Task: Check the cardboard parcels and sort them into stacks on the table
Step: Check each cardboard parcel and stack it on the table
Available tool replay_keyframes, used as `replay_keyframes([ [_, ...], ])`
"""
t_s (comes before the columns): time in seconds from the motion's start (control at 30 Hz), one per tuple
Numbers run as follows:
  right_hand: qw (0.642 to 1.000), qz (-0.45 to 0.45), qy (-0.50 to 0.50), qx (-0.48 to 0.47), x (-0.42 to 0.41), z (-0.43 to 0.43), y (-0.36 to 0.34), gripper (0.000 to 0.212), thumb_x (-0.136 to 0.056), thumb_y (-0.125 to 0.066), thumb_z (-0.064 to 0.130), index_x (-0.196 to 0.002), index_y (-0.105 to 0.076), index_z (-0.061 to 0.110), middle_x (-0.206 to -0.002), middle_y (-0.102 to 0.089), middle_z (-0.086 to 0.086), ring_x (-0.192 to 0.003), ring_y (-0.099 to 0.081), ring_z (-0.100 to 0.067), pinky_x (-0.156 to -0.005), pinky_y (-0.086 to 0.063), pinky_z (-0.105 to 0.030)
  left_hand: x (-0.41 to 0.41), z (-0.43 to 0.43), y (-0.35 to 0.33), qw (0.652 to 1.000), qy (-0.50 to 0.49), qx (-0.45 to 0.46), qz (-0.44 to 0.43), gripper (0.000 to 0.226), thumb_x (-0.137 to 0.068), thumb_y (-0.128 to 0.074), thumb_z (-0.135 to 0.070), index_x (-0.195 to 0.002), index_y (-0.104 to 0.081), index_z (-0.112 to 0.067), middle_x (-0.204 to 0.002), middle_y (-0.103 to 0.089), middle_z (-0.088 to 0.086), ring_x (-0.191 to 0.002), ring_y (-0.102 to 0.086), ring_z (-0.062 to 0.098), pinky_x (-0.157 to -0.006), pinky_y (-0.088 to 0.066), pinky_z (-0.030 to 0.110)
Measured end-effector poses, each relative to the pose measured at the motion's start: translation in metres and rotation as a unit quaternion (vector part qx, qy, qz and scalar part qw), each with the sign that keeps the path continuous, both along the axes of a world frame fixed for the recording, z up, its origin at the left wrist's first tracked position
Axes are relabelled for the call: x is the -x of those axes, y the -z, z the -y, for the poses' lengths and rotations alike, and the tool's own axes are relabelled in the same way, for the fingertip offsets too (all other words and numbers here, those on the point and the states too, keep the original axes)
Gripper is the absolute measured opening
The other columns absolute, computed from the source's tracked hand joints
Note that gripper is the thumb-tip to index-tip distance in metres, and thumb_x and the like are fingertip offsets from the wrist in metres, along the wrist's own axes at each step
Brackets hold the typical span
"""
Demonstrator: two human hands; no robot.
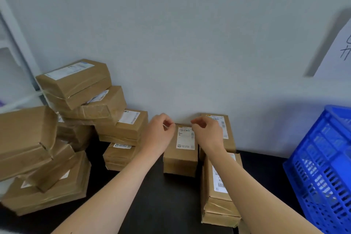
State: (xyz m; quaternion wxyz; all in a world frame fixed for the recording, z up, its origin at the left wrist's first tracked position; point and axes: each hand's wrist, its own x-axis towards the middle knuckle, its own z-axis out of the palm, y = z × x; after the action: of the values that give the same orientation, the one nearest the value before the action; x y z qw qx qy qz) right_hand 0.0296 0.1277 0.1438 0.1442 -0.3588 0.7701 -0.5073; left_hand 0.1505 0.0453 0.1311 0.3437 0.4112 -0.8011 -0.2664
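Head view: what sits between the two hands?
The labelled top of the middle parcel, between left hand and right hand; seen in the head view.

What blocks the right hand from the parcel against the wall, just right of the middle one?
Probably nothing, so yes: the right hand hovers directly in front of the wall parcel, with no other thing between them. Whether its curled fingers hold the middle parcel is unclear.

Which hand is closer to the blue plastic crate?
Right. The right hand is over the right edge of the middle parcel, left of the blue crate; the left hand is by that parcel's left edge, farther away.
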Motion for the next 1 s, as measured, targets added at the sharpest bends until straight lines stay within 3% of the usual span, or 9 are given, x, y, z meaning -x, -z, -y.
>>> replay_keyframes([
  [0.27,0.992,0.008,-0.122,0.029,-0.044,0.052,-0.022,0.019,-0.087,-0.056,0.013,-0.09,-0.068,0.027,-0.083,-0.06,0.017,-0.077,-0.054,0.003,-0.062,-0.039,-0.011,-0.05,0.03,-0.039,0.992,-0.1,0.03,-0.065,0.01,-0.09,-0.059,-0.022,-0.084,-0.059,-0.03,-0.085,-0.06,-0.015,-0.077,-0.056,0.002,-0.061,-0.041,0.019],
  [0.47,0.985,0.055,-0.162,0.028,-0.098,0.093,-0.038,0.019,-0.084,-0.057,0.011,-0.089,-0.067,0.026,-0.077,-0.061,0.016,-0.069,-0.055,0.002,-0.062,-0.045,-0.015,-0.106,0.063,-0.057,0.986,-0.148,0.059,-0.048,0.009,-0.089,-0.06,-0.022,-0.083,-0.06,-0.03,-0.085,-0.06,-0.017,-0.077,-0.055,0.001,-0.059,-0.038,0.018],
  [0.57,0.978,0.087,-0.188,0.022,-0.124,0.113,-0.049,0.02,-0.084,-0.056,0.012,-0.097,-0.065,0.025,-0.088,-0.065,0.009,-0.071,-0.056,0.0,-0.057,-0.041,-0.014,-0.132,0.086,-0.069,0.983,-0.157,0.071,-0.06,0.008,-0.088,-0.06,-0.023,-0.087,-0.06,-0.031,-0.093,-0.06,-0.014,-0.086,-0.057,0.004,-0.069,-0.046,0.025],
  [0.67,0.974,0.109,-0.196,0.018,-0.149,0.132,-0.061,0.024,-0.083,-0.055,0.013,-0.103,-0.062,0.025,-0.101,-0.065,0.004,-0.083,-0.058,-0.008,-0.068,-0.045,-0.023,-0.155,0.111,-0.079,0.981,-0.157,0.087,-0.074,0.011,-0.088,-0.061,-0.022,-0.094,-0.058,-0.03,-0.103,-0.059,-0.011,-0.094,-0.056,0.006,-0.074,-0.042,0.023],
  [0.9,0.97,0.136,-0.2,0.01,-0.19,0.179,-0.076,0.039,-0.085,-0.057,0.015,-0.124,-0.056,0.019,-0.11,-0.06,-0.002,-0.099,-0.057,-0.016,-0.087,-0.047,-0.029,-0.196,0.176,-0.093,0.981,-0.164,0.09,-0.046,0.036,-0.086,-0.065,-0.028,-0.12,-0.054,-0.026,-0.124,-0.049,-0.003,-0.117,-0.047,0.014,-0.088,-0.033,0.024],
  [1.0,0.968,0.149,-0.201,-0.004,-0.202,0.198,-0.081,0.047,-0.085,-0.056,0.014,-0.132,-0.049,0.019,-0.106,-0.057,0.003,-0.092,-0.055,-0.012,-0.08,-0.046,-0.026,-0.21,0.202,-0.097,0.983,-0.164,0.08,-0.019,0.048,-0.083,-0.068,-0.033,-0.126,-0.051,-0.025,-0.129,-0.046,0.002,-0.121,-0.044,0.02,-0.087,-0.033,0.026],
])
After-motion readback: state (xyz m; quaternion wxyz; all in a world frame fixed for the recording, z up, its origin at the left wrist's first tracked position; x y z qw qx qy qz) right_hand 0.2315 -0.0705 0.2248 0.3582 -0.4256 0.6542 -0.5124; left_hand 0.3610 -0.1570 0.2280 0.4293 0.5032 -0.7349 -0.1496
